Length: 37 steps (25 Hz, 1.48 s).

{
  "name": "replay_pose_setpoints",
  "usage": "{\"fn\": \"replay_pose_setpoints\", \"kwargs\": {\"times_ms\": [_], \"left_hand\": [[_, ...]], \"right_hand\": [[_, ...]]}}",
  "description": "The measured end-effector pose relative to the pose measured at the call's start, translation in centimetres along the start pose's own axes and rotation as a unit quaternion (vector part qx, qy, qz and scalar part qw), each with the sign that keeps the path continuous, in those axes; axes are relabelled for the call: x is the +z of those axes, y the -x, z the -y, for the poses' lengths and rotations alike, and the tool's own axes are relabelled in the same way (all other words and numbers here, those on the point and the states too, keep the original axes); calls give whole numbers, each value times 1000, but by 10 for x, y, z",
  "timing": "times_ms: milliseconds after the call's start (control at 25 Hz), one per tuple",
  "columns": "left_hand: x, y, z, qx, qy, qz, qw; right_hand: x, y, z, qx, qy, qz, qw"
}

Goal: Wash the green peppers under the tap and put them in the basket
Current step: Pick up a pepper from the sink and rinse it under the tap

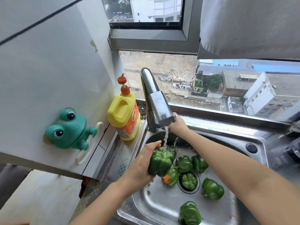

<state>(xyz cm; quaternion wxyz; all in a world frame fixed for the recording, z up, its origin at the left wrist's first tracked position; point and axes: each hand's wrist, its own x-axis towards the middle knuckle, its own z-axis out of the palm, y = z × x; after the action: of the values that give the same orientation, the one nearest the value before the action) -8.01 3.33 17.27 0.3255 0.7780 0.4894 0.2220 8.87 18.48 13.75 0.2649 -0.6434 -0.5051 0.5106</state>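
Observation:
My left hand (142, 164) grips a large green pepper (161, 161) under the running water of the steel tap (155, 101). My right hand (177, 123) reaches behind the tap's spout and seems closed on the tap handle there, which is mostly hidden. Several more green peppers lie in the steel sink (155, 203): one (183, 164) and another (199, 163) at the back, one (189, 181) in the drain, one with an orange patch (170, 177) under the held pepper, and others at the right (212, 189) and front (190, 213). No basket is in view.
A yellow detergent bottle (124, 112) with an orange pump stands on the sink's left rim. A green frog holder (69, 129) sticks to the white wall on the left. A window runs behind the sink. A dark object (292, 150) lies at the right edge.

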Motion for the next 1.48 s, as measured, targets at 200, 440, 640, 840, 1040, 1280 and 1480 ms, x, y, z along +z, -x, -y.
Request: {"fn": "replay_pose_setpoints", "kwargs": {"times_ms": [200,440,640,840,1040,1280,1480], "left_hand": [[1,6,5,-45,-9,3,999],[-2,8,13,-131,17,-5,991],[4,9,12,-173,20,25,984],[12,7,-5,-192,39,57,979],[25,3,-32,-191,51,61,978],[36,2,-63,-143,49,54,987],[36,0,-90,-48,26,81,995]], "right_hand": [[20,2,2,-91,134,-107,981],[20,-4,19,-96,252,-79,960],[12,7,20,-63,260,-43,962],[-13,35,13,-15,337,50,940],[-47,90,0,-7,368,150,918],[-78,175,-8,-13,184,253,950],[-90,210,-5,-8,162,202,966]]}}
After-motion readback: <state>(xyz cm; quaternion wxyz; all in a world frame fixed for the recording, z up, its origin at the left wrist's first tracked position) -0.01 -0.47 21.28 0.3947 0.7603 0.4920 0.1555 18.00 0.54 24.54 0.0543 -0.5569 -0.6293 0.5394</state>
